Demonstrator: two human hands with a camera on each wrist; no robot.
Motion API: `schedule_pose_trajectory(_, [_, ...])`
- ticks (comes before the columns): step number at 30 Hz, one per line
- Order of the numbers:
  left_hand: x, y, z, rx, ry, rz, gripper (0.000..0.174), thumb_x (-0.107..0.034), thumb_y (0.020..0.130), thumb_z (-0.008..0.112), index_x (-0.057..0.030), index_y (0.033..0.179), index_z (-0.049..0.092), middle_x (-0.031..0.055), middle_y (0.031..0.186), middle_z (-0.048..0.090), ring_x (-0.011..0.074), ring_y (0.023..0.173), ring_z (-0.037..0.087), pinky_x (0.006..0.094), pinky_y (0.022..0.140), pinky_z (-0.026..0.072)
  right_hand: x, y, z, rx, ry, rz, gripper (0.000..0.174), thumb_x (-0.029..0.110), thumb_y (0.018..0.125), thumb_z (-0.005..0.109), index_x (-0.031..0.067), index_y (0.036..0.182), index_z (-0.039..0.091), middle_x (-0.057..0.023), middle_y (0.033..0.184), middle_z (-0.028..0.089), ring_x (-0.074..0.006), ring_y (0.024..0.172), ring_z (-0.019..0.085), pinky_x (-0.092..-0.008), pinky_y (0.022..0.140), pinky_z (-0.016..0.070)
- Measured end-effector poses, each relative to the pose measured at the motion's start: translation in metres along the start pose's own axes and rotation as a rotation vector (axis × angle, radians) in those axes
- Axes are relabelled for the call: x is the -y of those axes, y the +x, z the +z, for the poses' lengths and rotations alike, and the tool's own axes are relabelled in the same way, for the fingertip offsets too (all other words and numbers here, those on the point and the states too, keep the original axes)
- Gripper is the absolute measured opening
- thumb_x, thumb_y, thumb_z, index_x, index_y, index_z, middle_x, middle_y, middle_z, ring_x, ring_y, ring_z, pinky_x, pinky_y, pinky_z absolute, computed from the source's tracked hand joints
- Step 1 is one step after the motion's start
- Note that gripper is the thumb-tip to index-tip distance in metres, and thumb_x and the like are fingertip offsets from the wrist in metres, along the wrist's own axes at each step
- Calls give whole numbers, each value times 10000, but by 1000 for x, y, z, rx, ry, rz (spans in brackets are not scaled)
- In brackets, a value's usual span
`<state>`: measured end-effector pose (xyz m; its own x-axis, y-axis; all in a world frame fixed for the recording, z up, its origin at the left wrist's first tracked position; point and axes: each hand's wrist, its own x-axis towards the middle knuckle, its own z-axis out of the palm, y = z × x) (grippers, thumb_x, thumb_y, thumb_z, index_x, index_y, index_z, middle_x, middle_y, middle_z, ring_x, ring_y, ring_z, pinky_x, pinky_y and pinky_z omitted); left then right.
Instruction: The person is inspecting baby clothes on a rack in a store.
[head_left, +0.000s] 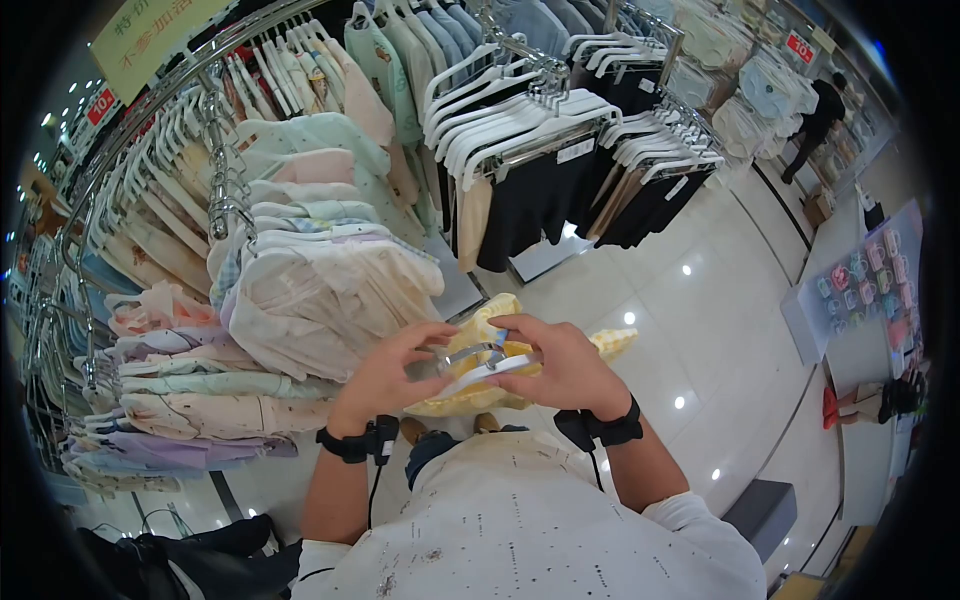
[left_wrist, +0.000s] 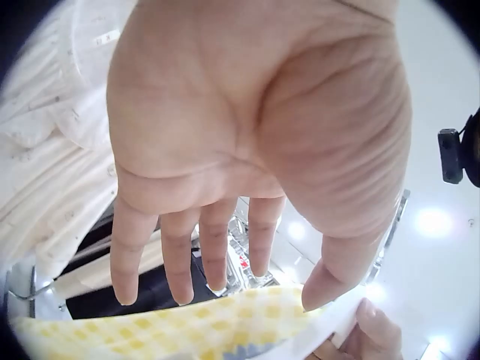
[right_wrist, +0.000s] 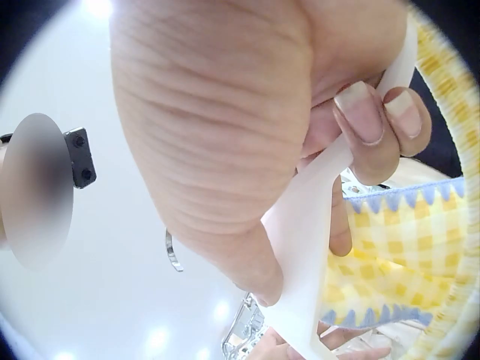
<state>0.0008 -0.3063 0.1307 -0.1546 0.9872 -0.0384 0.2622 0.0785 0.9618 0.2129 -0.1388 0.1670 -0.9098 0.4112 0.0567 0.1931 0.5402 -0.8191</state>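
A white hanger [head_left: 488, 371] with a metal hook carries a yellow-and-white checked garment [head_left: 470, 402] in front of the body. My right hand [head_left: 570, 368] grips the hanger; the right wrist view shows its fingers curled round the white hanger [right_wrist: 304, 240], beside the garment's blue scalloped trim. My left hand [head_left: 388, 376] is at the other side, its fingers spread and fairly straight. In the left wrist view, the thumb of my left hand [left_wrist: 247, 135] touches the hanger near the checked cloth [left_wrist: 187, 326], while the four fingers hang above the cloth.
Racks of pale tops [head_left: 320, 290] stand close on the left. Black shorts [head_left: 535, 205] hang from white hangers ahead. A grey box seat [head_left: 762, 515] is at lower right, a display counter [head_left: 850, 290] farther right, and a person in black [head_left: 822, 115] at upper right.
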Motion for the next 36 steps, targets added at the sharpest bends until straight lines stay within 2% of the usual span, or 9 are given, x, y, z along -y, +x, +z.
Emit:
schedule_pose_trajectory(6, [-19, 16, 12, 44, 0, -94, 623, -99, 825, 804, -31, 1378, 525, 100, 1328, 600, 184, 1226, 580, 365, 1067, 458, 8, -4, 0, 38, -27, -11, 689, 340, 746, 850, 87, 1323, 571, -155, 1021, 736, -366, 852, 705, -401, 755, 550])
schedule_pose_trajectory(8, [-21, 18, 14, 40, -4, -87, 635, -109, 817, 814, -26, 1376, 524, 106, 1326, 604, 189, 1219, 587, 365, 1060, 463, 6, -5, 1, 83, -19, -31, 781, 262, 725, 885, 67, 1390, 524, -167, 1071, 733, -290, 768, 693, -331, 731, 545])
schedule_pose_trajectory(15, [-22, 22, 22, -8, 51, -75, 634, -104, 800, 821, 5, 1350, 526, 151, 1282, 633, 206, 1162, 628, 359, 1004, 497, 2, -6, 8, 73, 14, -46, 856, 276, 725, 890, 58, 1438, 469, -166, 1112, 725, -274, 726, 685, -320, 715, 540])
schedule_pose_trajectory(17, [-11, 24, 21, -2, 46, -66, 626, -98, 801, 815, 8, 1347, 527, 158, 1264, 641, 213, 1140, 641, 350, 987, 505, 7, -5, 6, 88, 19, -13, 800, 337, 758, 850, 27, 1398, 486, -219, 1048, 714, -407, 914, 698, -404, 799, 553])
schedule_pose_trajectory(24, [-18, 19, 21, -65, 110, -7, 549, -103, 817, 788, 46, 1292, 557, 155, 1188, 674, 236, 1106, 662, 338, 949, 528, 7, -3, 10, 80, 48, -6, 795, 313, 763, 852, 27, 1405, 481, -221, 1078, 709, -406, 939, 698, -398, 809, 555])
schedule_pose_trajectory(26, [-11, 15, 19, -97, 110, 36, 473, -104, 848, 759, 43, 1261, 583, 148, 1127, 690, 220, 1056, 672, 330, 913, 532, 2, -3, 13, 44, 79, -61, 831, 221, 740, 884, 29, 1432, 467, -177, 1164, 714, -138, 531, 524, -267, 566, 475])
schedule_pose_trajectory(27, [-9, 13, 17, -126, 109, 79, 399, -106, 879, 730, 41, 1230, 609, 141, 1067, 707, 205, 1007, 681, 321, 878, 536, 3, -3, 12, 44, 79, -62, 831, 221, 740, 884, 29, 1432, 467, -177, 1164, 714, -138, 531, 524, -267, 566, 475])
schedule_pose_trajectory(29, [-15, 11, 10, -138, 168, 9, 317, -95, 911, 687, 32, 1196, 629, 130, 990, 708, 180, 932, 670, 307, 830, 528, 5, -3, 11, 32, 40, 23, 799, 297, 760, 854, 23, 1411, 481, -219, 1167, 695, -398, 1000, 694, -385, 852, 555])
schedule_pose_trajectory(36, [-17, 13, -1, -250, 202, -3, 167, -117, 990, 608, 11, 1085, 657, 51, 791, 646, 86, 734, 549, 252, 685, 463, 2, -3, 16, 35, 93, -31, 770, 282, 771, 843, 33, 1410, 491, -193, 1241, 677, -371, 1078, 683, -388, 879, 553])
